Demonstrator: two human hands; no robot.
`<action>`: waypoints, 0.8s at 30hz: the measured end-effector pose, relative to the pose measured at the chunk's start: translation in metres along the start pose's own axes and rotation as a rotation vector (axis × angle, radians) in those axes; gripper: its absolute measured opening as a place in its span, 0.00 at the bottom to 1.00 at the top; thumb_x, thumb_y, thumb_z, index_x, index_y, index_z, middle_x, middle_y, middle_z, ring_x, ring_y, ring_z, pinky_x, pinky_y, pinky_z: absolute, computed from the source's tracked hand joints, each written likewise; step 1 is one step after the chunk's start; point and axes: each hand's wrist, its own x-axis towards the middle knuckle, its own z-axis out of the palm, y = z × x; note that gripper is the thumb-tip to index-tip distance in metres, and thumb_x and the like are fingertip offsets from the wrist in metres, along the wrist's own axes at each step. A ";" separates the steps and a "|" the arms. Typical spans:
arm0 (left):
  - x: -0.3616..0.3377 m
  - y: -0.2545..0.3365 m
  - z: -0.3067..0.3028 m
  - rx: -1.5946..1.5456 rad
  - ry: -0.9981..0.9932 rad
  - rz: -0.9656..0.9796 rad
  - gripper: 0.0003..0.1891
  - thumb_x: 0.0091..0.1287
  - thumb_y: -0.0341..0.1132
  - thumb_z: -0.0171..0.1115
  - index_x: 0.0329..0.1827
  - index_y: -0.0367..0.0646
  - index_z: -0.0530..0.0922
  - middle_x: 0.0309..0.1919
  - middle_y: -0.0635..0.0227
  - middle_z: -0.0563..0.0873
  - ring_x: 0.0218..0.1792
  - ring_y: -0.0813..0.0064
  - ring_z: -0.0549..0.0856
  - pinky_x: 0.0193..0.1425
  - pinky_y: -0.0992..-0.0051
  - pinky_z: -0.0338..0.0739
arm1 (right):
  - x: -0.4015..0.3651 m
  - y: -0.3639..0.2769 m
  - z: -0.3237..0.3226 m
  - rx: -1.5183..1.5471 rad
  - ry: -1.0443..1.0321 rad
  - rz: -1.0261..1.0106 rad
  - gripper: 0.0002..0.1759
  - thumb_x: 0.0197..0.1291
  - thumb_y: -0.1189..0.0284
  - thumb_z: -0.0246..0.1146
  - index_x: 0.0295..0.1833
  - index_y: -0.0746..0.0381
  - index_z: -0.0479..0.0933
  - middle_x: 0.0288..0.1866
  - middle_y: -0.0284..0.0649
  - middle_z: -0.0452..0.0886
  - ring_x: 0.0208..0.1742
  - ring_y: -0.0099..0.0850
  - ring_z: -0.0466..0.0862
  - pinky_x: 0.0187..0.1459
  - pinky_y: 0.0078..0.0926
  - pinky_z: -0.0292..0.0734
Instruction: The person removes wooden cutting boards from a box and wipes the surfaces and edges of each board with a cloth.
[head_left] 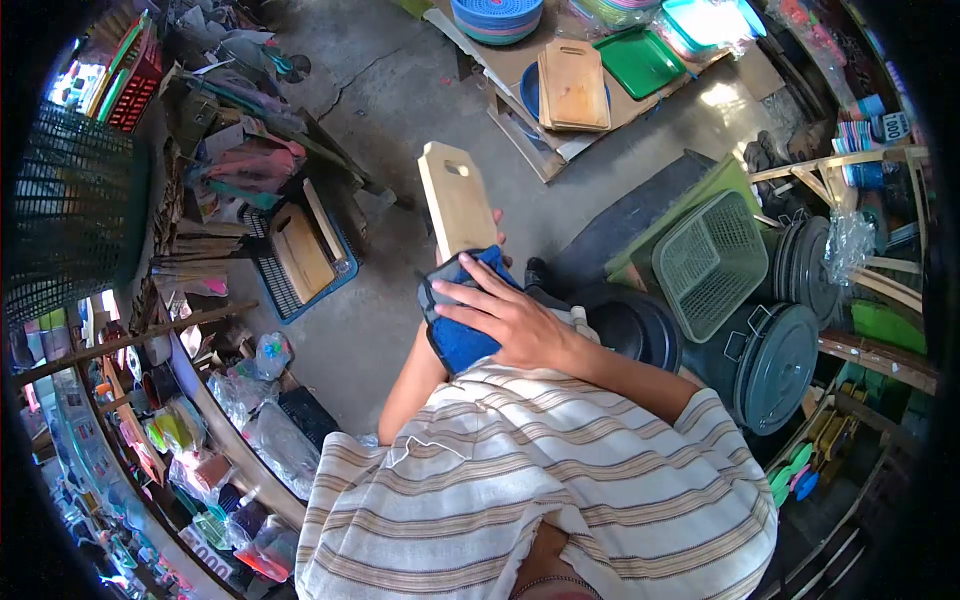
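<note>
A pale wooden cutting board (458, 205) with a handle slot at its far end is held out in front of my body, tilted. My left hand (501, 232) grips it from beneath; only fingertips show along its right edge, the rest hidden by the board and cloth. A blue cloth (462, 343) with a dark grey edge covers the near part of the board. My right hand (508, 318) lies over this cloth, fingers stretched across it and pressing it to the board.
Stacked cutting boards (574, 88) and a green tray (640, 65) sit on a low table ahead. Left, a blue crate (343, 268) holds more boards. On the right stand a grey-green basket (712, 265), a black basin (640, 330) and lidded metal bins (780, 370). Goods-filled shelves (245, 450) flank the left.
</note>
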 end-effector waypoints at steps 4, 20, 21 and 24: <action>0.012 0.019 -0.040 -0.241 0.040 -0.153 0.36 0.81 0.64 0.48 0.82 0.49 0.66 0.66 0.63 0.83 0.52 0.68 0.86 0.48 0.65 0.88 | 0.002 -0.010 0.002 0.229 -0.051 -0.073 0.40 0.46 0.73 0.80 0.70 0.62 0.81 0.81 0.43 0.75 0.88 0.54 0.60 0.84 0.51 0.66; -0.024 0.061 0.019 -0.385 -0.105 -0.135 0.48 0.71 0.75 0.53 0.82 0.45 0.67 0.73 0.49 0.77 0.71 0.45 0.78 0.75 0.41 0.74 | 0.066 -0.019 0.013 -0.153 0.140 -0.284 0.36 0.61 0.57 0.70 0.75 0.56 0.77 0.83 0.41 0.73 0.85 0.47 0.68 0.81 0.53 0.65; -0.024 0.063 0.020 -0.418 -0.106 -0.144 0.49 0.70 0.75 0.53 0.82 0.45 0.67 0.73 0.49 0.77 0.71 0.43 0.77 0.75 0.40 0.73 | 0.064 -0.013 0.019 -0.152 0.140 -0.285 0.36 0.61 0.57 0.70 0.75 0.56 0.77 0.83 0.41 0.73 0.85 0.47 0.68 0.81 0.53 0.65; -0.024 0.067 0.018 -0.523 -0.099 -0.166 0.50 0.68 0.76 0.54 0.82 0.46 0.66 0.73 0.47 0.76 0.70 0.39 0.77 0.74 0.35 0.72 | 0.057 -0.003 0.021 -0.385 0.069 -0.370 0.27 0.68 0.63 0.62 0.72 0.56 0.80 0.82 0.37 0.74 0.84 0.45 0.70 0.81 0.53 0.66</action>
